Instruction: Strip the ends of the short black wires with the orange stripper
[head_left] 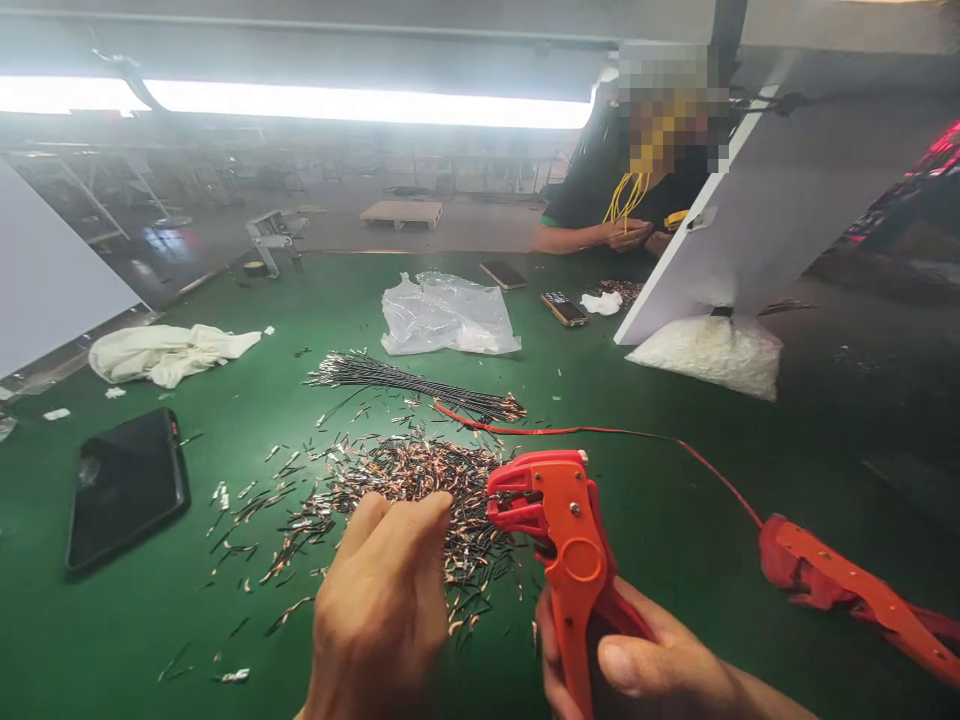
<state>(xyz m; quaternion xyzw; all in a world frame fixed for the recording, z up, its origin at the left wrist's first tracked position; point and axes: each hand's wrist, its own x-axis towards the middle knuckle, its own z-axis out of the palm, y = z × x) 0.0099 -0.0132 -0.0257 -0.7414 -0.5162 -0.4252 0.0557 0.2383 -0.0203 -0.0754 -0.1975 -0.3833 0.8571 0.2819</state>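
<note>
My right hand point(637, 670) grips the handles of an orange wire stripper point(566, 540), its jaws pointing up and left. My left hand point(382, 600) is curled with the fingertips down on a pile of short stripped wire pieces point(409, 480); what it pinches is hidden. A bundle of long black wires point(412, 385) lies beyond the pile. A thin red wire point(600, 432) runs from the bundle to the right, toward a second orange stripper point(847, 590) lying on the green table point(675, 400).
A black phone point(124, 485) lies at the left, with a white cloth point(169, 352) behind it. A clear plastic bag point(446, 315), two phones point(562, 308) and a bag of white bits point(712, 355) sit farther back. Another person point(622, 200) works across the table beside a white board point(787, 190).
</note>
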